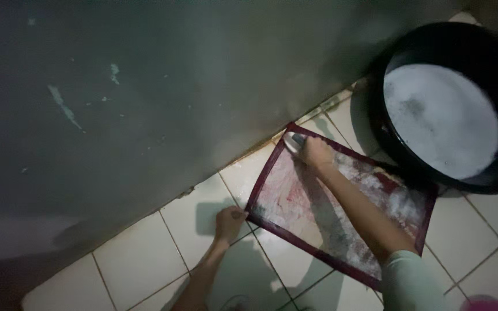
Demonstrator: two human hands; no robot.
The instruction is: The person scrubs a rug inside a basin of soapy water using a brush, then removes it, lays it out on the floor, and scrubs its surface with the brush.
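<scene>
Left hand: our left hand (229,222) sits left of centre, low in the frame, its fingers pinching the near left corner of the mat (318,213).
Right hand: our right hand (316,152) is in the middle of the frame, fingers closed around a scrubbing brush (293,140) pressed onto the mat's far corner.
Mat: a rectangular mat with a dark red border lies flat on the tiled floor (145,259), centre to lower right, its face streaked with white suds.
Basin: a round black basin (485,46) full of foamy water stands in the upper right, just beside the mat.
Wall: a dull grey wall (145,86) fills the upper left, meeting the floor along a diagonal.
</scene>
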